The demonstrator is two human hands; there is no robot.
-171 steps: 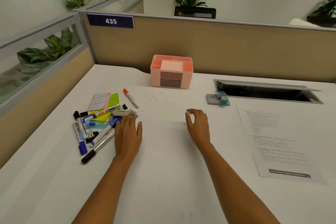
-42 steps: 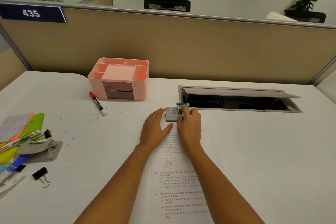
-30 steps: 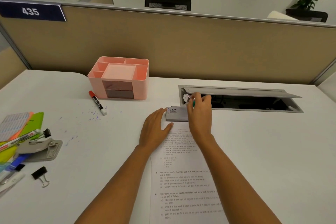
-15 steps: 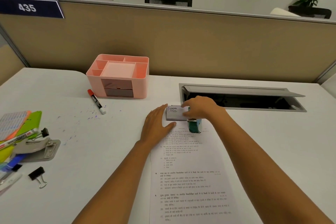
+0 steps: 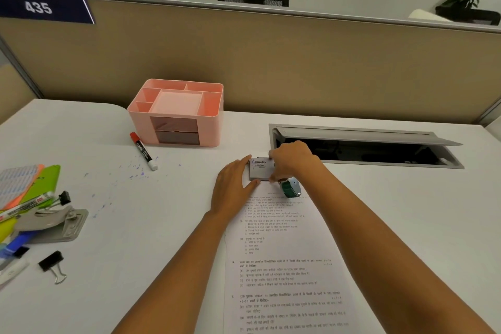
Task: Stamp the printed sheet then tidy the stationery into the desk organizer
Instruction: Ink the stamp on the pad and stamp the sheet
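Sheet (image 5: pixel 287 266) lies nearest on the desk (image 5: pixel 135 225), so it's ready for stamping. Left hand (image 5: pixel 233 187) lies flat and released, steadying the ink pad (image 5: pixel 260 168), probably. Right hand (image 5: pixel 292 161) grips the green stamp (image 5: pixel 291 188) beside it. Further back, the pink organizer (image 5: pixel 177 114) looks empty.

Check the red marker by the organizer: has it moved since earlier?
No. The red marker lies at the pink organizer's front-left corner, same angle; only the camera shifted.
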